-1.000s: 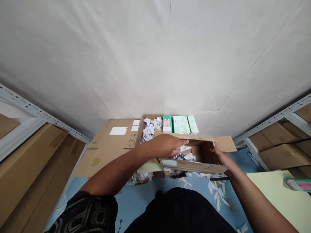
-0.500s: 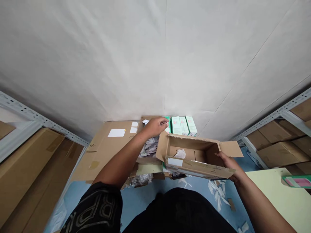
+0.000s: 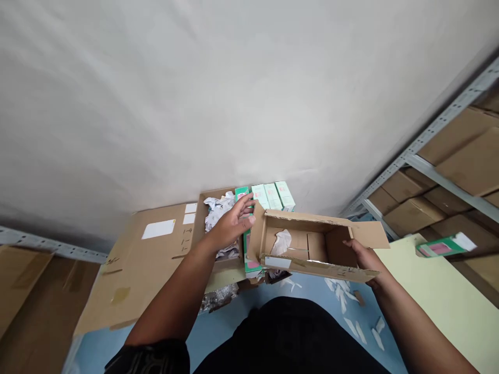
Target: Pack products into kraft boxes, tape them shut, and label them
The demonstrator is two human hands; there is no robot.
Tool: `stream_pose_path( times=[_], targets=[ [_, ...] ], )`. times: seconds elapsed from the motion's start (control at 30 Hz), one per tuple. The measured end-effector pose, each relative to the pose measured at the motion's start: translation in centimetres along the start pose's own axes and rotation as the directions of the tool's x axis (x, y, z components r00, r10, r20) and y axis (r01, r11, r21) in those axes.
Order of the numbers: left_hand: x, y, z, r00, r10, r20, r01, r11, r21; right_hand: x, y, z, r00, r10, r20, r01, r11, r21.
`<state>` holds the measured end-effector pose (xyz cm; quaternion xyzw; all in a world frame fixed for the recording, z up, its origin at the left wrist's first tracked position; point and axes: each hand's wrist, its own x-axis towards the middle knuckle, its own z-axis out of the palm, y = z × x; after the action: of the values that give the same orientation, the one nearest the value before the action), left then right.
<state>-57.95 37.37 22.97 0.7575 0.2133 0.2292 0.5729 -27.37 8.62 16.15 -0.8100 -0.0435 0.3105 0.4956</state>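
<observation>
My right hand [image 3: 365,259] grips the right end of an open cardboard box [image 3: 327,270], thumb inside the wall and fingers outside. The box is tilted toward me, its end flaps spread, and a crumpled piece of white paper [image 3: 281,242] lies in it. My left hand [image 3: 234,222] is beside the box's left flap, fingers slightly curled and thumb apart, with nothing seen in it. Behind that hand stands a carton of crumpled paper [image 3: 219,208]. Green-and-pink boxes [image 3: 253,266] show between the carton and the held box, partly hidden.
Several pale green boxes [image 3: 272,195] stand against the wall. A large flat cardboard carton [image 3: 152,254] lies at the left. Shelves with cartons [image 3: 417,208] rise at the right, near a pale yellow tabletop [image 3: 440,280] bearing a green box [image 3: 440,246]. Paper scraps [image 3: 341,291] litter the blue floor.
My left hand has come down and back from over the green boxes to the held box's left flap, its fingers opening. The view has turned right; my right hand keeps its grip.
</observation>
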Motion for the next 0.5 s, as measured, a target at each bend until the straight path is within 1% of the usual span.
stream_pose_path(
  times=[0.03, 0.1, 0.17, 0.23, 0.33, 0.4, 0.5],
  targets=[
    [0.2, 0.4, 0.8, 0.999, -0.023, 0.034, 0.023, 1.000, -0.010, -0.3, 0.1, -0.8, 0.999, 0.018, -0.038, -0.017, 1.000, 0.026],
    [1.2, 1.2, 2.8, 0.987, -0.084, 0.134, 0.091, 0.995, -0.042, -1.1, 0.7, -2.7, 0.991, 0.007, -0.133, 0.002, 0.998, 0.067],
    [2.6, 2.0, 5.1, 0.955, -0.135, 0.263, 0.156, 0.986, -0.061, -1.9, 1.8, -4.8, 0.972, 0.024, -0.232, 0.000, 0.995, 0.102],
    [4.1, 2.6, 7.9, 0.915, -0.165, 0.369, 0.197, 0.979, -0.050, -2.6, 3.3, -7.0, 0.945, 0.057, -0.323, -0.009, 0.989, 0.148],
    [6.1, 2.7, 13.0, 0.871, -0.200, 0.449, 0.244, 0.969, -0.040, -3.1, 6.2, -10.6, 0.896, 0.083, -0.437, 0.009, 0.979, 0.205],
    [7.3, 2.4, 16.9, 0.855, -0.227, 0.467, 0.292, 0.954, -0.071, -2.8, 8.3, -13.3, 0.880, 0.081, -0.468, 0.039, 0.970, 0.240],
    [8.7, 2.3, 23.3, 0.843, -0.275, 0.462, 0.377, 0.915, -0.144, -1.6, 12.0, -17.6, 0.870, 0.090, -0.485, 0.068, 0.952, 0.299]
  ],
)
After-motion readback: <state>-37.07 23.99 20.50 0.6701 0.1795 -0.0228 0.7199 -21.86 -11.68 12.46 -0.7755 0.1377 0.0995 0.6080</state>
